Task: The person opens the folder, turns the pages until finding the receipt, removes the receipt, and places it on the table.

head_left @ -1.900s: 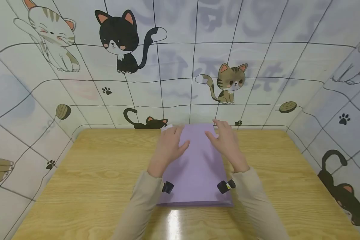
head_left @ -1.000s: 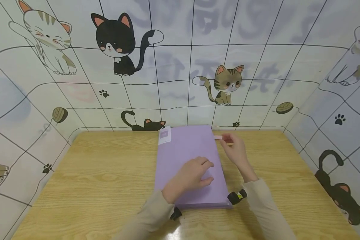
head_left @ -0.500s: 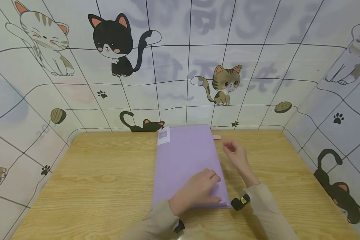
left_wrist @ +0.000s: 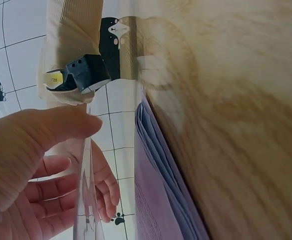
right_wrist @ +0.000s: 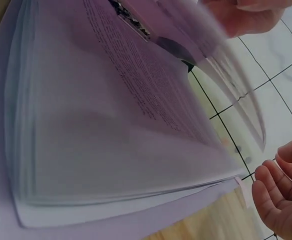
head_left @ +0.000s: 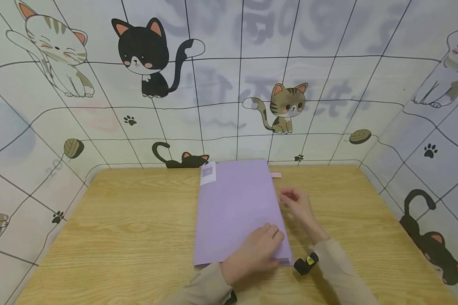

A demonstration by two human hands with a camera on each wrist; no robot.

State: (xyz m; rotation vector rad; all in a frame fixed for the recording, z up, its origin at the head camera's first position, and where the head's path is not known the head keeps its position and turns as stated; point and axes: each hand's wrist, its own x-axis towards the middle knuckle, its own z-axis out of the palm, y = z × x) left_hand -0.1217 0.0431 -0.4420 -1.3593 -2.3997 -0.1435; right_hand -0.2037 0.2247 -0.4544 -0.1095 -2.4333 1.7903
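Note:
On the table lies a purple folder (head_left: pixel 233 199) with clear pockets inside. My left hand (head_left: pixel 257 250) is over its lower right corner, thumb and fingers at the free edge of the cover, which it holds slightly raised. In the left wrist view the cover's clear edge (left_wrist: pixel 88 210) runs by the thumb, apart from the pages (left_wrist: pixel 160 175) below. Printed text shows under the lifted cover in the right wrist view. My right hand (head_left: pixel 297 205) hovers beside the folder's right edge, fingers loosely bent, holding nothing. Near it a pink tab (head_left: pixel 276 175) sticks out.
A white label (head_left: pixel 208 173) sits at the folder's top left corner. The wooden table (head_left: pixel 137 220) meets a cloth backdrop (head_left: pixel 221 123) with printed cats behind and at both sides. Black wrist cameras (head_left: pixel 306 263) are strapped at the sleeves.
Both hands were above the folder's upper part. My left hand moved down to the lower right corner and lifted the cover edge. My right hand left the pink tab and came nearer.

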